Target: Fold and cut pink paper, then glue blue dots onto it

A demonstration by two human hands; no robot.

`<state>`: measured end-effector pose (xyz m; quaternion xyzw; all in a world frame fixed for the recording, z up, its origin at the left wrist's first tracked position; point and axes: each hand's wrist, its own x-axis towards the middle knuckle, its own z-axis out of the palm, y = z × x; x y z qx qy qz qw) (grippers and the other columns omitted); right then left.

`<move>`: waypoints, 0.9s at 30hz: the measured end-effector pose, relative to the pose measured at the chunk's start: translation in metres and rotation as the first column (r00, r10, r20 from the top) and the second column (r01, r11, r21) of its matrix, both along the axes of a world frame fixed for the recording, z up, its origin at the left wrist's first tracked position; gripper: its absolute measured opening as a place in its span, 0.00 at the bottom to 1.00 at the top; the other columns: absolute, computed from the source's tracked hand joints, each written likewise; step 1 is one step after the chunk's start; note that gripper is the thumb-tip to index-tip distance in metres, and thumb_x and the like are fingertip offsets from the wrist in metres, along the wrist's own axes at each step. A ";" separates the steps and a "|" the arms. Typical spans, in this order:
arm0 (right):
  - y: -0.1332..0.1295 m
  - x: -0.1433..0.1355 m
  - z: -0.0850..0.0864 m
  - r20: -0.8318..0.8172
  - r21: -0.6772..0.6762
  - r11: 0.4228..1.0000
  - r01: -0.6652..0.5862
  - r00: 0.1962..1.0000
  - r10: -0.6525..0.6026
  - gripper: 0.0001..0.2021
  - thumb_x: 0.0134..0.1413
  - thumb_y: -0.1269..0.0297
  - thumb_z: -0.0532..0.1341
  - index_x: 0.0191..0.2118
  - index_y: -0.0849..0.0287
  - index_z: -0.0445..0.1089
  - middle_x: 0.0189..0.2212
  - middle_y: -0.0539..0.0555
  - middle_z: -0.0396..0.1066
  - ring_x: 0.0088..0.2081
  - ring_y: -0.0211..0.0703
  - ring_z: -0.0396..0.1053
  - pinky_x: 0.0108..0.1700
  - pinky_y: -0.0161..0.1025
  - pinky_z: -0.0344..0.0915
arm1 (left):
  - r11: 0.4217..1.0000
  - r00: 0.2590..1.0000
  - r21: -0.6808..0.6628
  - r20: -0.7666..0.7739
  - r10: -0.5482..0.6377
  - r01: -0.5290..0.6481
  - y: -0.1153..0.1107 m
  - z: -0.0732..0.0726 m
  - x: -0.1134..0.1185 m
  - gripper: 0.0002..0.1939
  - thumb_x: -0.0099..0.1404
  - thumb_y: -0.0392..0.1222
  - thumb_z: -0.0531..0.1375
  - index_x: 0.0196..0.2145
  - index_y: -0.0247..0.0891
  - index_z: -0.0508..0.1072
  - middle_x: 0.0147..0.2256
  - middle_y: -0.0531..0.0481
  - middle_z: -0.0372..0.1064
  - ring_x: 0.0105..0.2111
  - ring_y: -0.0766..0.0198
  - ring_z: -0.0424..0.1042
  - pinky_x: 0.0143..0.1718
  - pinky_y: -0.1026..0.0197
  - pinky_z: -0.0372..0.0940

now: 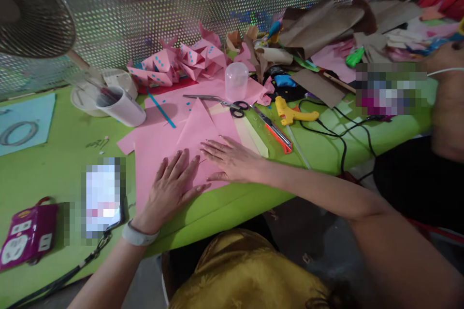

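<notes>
Both of my hands lie on pink paper near the front edge of the green table. My left hand (172, 188) rests flat with fingers spread, a pale band on its wrist. Stretched out from the right, my right hand (232, 158) presses on a folded pink sheet (197, 123) that comes to a point at the top. Beneath is a larger flat pink sheet (155, 145). Beyond the fold lie black-handled scissors (237, 108), with an orange cutter knife (277, 133) to their right. A clear plastic cup (236, 82) stands upside down behind the scissors.
Folded pink paper shapes (181, 60) with blue dots pile up at the back. A yellow glue gun (293, 112) and its black cord lie to the right. A white cup (121, 106), phone (103, 198) and purple pouch (29, 234) are left. Another person's arm (449, 101) is far right.
</notes>
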<state>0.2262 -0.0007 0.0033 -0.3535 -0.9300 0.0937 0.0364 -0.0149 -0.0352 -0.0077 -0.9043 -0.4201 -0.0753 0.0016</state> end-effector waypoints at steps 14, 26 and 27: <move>-0.017 -0.016 -0.011 -0.053 0.075 0.997 0.000 0.999 0.004 0.42 0.60 0.36 0.43 0.69 0.64 0.46 0.68 0.63 0.45 0.69 0.52 0.40 0.69 0.56 0.33 | 1.000 1.000 0.008 0.024 -0.016 0.016 0.000 -0.006 -0.004 0.36 0.69 0.62 0.45 0.68 0.41 0.47 0.67 0.40 0.46 0.67 0.50 0.44 0.66 0.41 0.41; -0.017 0.038 -0.009 0.035 -0.002 0.985 0.175 0.984 -0.174 0.46 0.59 0.34 0.42 0.69 0.69 0.40 0.68 0.66 0.40 0.69 0.56 0.39 0.68 0.60 0.35 | 1.000 0.998 0.014 0.050 0.026 -0.027 -0.004 -0.005 -0.001 0.35 0.69 0.60 0.49 0.68 0.43 0.50 0.68 0.43 0.43 0.67 0.49 0.43 0.66 0.43 0.40; -0.017 0.042 -0.005 0.046 -0.003 0.979 0.203 0.978 -0.203 0.46 0.60 0.34 0.41 0.69 0.69 0.40 0.68 0.66 0.41 0.69 0.56 0.39 0.68 0.60 0.36 | 0.999 0.998 0.015 0.054 0.030 -0.031 -0.004 -0.006 -0.001 0.35 0.69 0.60 0.50 0.68 0.44 0.50 0.68 0.43 0.43 0.67 0.49 0.44 0.66 0.43 0.40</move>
